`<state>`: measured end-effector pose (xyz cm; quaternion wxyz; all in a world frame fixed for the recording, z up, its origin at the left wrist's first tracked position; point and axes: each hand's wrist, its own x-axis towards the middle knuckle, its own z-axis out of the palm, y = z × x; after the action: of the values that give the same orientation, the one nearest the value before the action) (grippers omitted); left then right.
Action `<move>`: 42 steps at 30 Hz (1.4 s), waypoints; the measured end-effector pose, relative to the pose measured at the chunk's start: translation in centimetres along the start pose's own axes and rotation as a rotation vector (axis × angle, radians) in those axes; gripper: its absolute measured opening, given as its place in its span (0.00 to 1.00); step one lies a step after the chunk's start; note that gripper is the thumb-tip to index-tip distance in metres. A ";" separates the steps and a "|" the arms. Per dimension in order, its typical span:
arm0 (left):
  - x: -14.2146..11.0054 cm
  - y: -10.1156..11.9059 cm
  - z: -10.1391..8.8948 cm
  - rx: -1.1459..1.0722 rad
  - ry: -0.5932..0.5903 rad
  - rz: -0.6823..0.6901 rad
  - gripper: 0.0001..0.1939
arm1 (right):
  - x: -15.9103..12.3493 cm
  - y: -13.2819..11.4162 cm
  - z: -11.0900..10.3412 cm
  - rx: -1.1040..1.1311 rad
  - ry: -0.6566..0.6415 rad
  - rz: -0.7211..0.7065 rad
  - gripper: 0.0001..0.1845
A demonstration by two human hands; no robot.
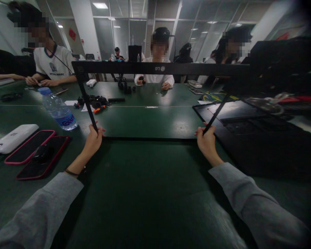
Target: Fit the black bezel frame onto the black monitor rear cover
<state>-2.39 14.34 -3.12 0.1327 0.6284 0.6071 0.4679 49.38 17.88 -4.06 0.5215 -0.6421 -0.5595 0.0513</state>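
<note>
A thin black monitor bezel (134, 68), an open rectangle with an LG logo upside down on its wide far bar, stands tilted over the green table. My left hand (94, 139) is closed around its left side bar, near the lower corner. On the opposite side bar my right hand (206, 141) is closed in the same way. The near thin bar runs between both hands, close to the tabletop. Just right of my right hand lies a large dark flat panel (259, 141), which looks like part of a taken-apart screen; its far right fades into shadow.
On the left are a water bottle (58, 109), a white power bank (12, 138) and two red-edged phones (48, 157). Black gear (94, 101) lies beyond the bezel's left bar. Yellow cables (215, 97) lie at right. A person (158, 71) sits opposite; others sit at both sides.
</note>
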 end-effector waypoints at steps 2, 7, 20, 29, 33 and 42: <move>-0.1 0.1 0.0 -0.002 -0.001 0.022 0.25 | 0.0 0.0 0.0 0.009 -0.015 -0.004 0.23; 0.1 0.2 0.0 -0.020 -0.021 0.021 0.21 | 0.0 0.2 0.1 0.060 -0.040 0.008 0.22; -0.3 1.8 -0.4 -0.042 0.051 0.060 0.24 | -0.1 -0.7 -0.7 0.067 0.155 -0.037 0.19; -0.4 2.5 -0.6 0.017 0.003 0.012 0.28 | 0.2 0.7 -0.6 0.034 0.131 0.007 0.20; -0.2 1.6 -0.5 0.010 0.011 -0.019 0.29 | 0.3 1.4 -0.3 -0.001 0.102 -0.013 0.24; 0.1 1.1 -0.5 -0.059 0.047 -0.028 0.30 | 0.2 1.5 -0.3 0.017 0.083 -0.022 0.26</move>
<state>-2.01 13.95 -2.02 0.1436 0.6045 0.6050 0.4980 50.72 18.13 -4.91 0.5503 -0.6331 -0.5439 0.0235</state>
